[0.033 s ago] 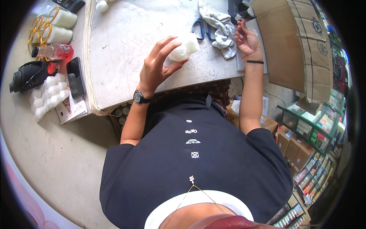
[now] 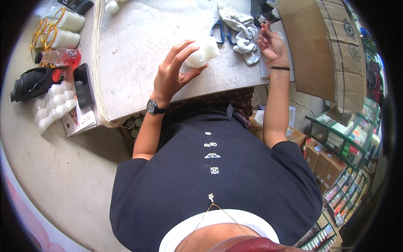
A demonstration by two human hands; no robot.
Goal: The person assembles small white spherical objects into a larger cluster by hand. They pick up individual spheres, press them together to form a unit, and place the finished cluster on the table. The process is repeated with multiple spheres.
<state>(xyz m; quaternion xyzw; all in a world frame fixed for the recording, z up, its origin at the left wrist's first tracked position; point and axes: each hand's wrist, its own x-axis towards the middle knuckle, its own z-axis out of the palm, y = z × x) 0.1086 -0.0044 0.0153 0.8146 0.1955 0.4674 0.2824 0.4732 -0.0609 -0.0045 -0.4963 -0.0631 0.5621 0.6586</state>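
My left hand (image 2: 176,63) is closed around a white, glossy, roughly cylindrical block (image 2: 205,51), thumb beneath and fingers above. It looks like wax or something wrapped in clear film; which, I cannot tell. At the table's right side my right hand (image 2: 273,45) is turned palm up, its fingers curled and the thumb against the fingertips. Whatever may be between them is too small to make out. Just left of that hand lies a crumpled grey-white cloth (image 2: 245,40), beside blue-handled scissors (image 2: 218,31) partly covered by it.
A cardboard box (image 2: 321,50) stands at the right edge, with dark items (image 2: 266,10) near its far corner. On the left lie a cord bundle (image 2: 97,63), a phone (image 2: 84,84), white cups (image 2: 54,105), a black flask (image 2: 31,84), a bottle (image 2: 58,57) and white rolls (image 2: 67,38).
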